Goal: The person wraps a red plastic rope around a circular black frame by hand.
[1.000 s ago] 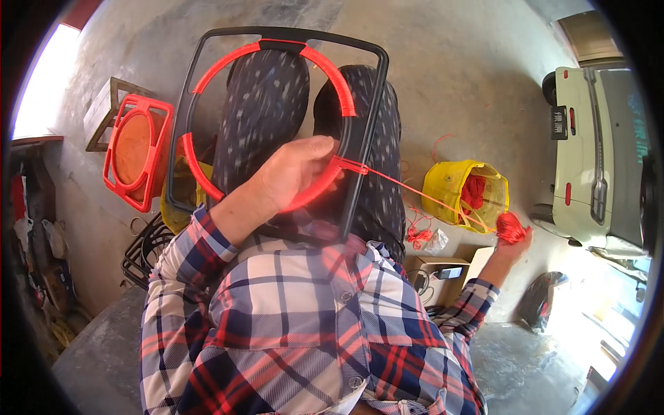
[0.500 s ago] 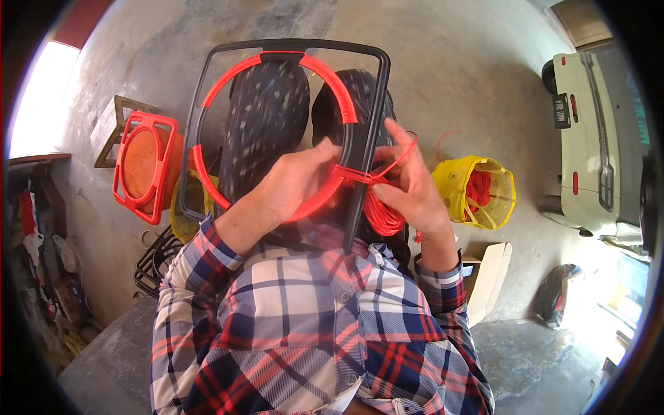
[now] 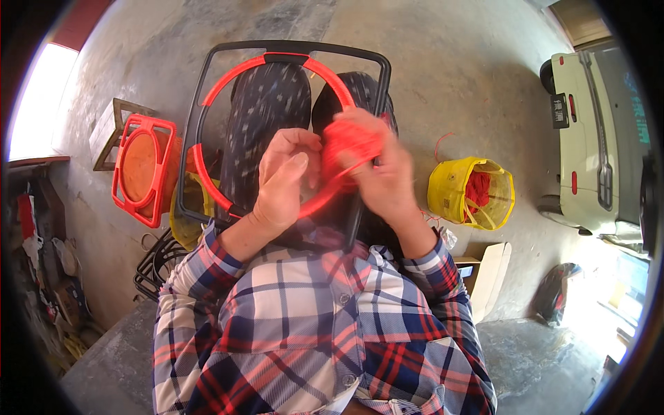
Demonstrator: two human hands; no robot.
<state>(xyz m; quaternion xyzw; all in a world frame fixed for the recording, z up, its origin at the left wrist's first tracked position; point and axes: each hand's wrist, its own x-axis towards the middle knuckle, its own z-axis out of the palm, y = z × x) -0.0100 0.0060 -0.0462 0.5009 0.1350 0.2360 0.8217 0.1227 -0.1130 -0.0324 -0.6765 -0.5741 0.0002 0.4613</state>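
Note:
A black rectangular frame (image 3: 297, 46) with a round inner ring lies across my lap. Red cord is wound tightly round parts of that ring (image 3: 238, 71), and black stretches show between the wrapped parts. My right hand (image 3: 387, 180), smeared by motion, grips a bundle of red cord (image 3: 351, 146) over the ring's right side. Facing it, my left hand (image 3: 278, 185) is raised beside the bundle with fingers bent and apart, and nothing shows in it. The bundle and the right hand hide the ring's right edge.
At the right a yellow bucket (image 3: 449, 190) holds more red cord. On the left, a red frame (image 3: 168, 173) leans by a wooden stool (image 3: 111, 131). An open cardboard box (image 3: 490, 280) lies near my right elbow. A pale vehicle (image 3: 570, 138) stands far right.
My right hand has brought the cord bundle from outside the frame's right bar up and left over the ring. My left hand has come off the ring, its fingers now raised.

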